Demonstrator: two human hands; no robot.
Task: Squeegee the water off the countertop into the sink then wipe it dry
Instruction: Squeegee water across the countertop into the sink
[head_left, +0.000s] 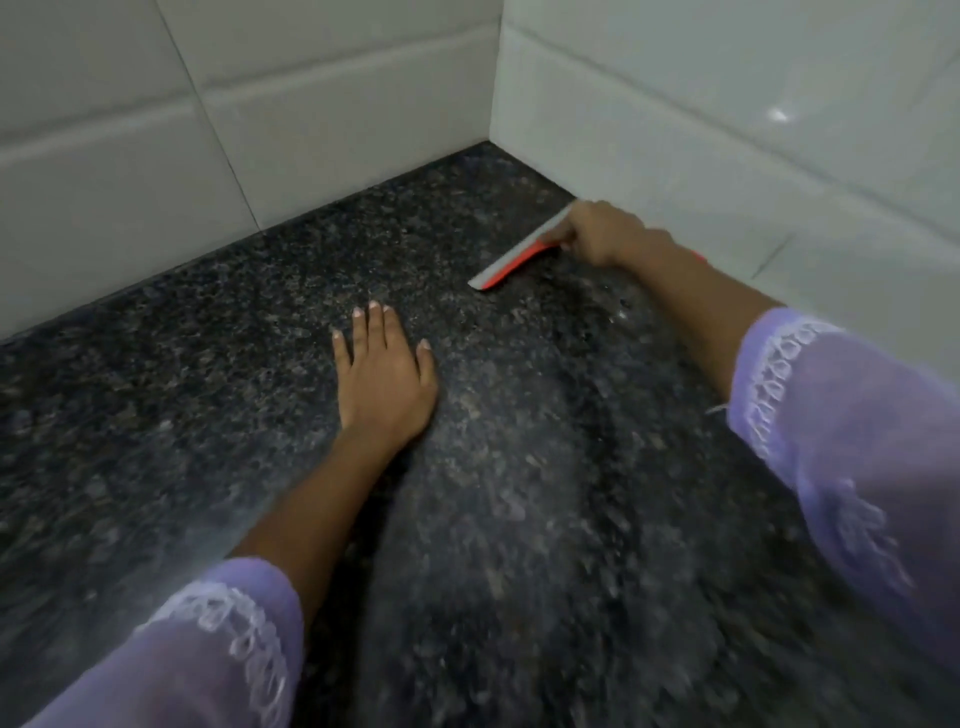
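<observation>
Two hands are working the dark granite bench (208, 415): the left hand (384, 384) is pressing flat, fingers straight, while the right hand (605, 234) is gripping the squeegee (519, 254) at the tiled corner, where uneven pressure risks leaving streaks.

Squeegee (514, 260) on the table (156, 415) near the corner of the walls (311, 104), left hand (384, 374) flat before it.
</observation>
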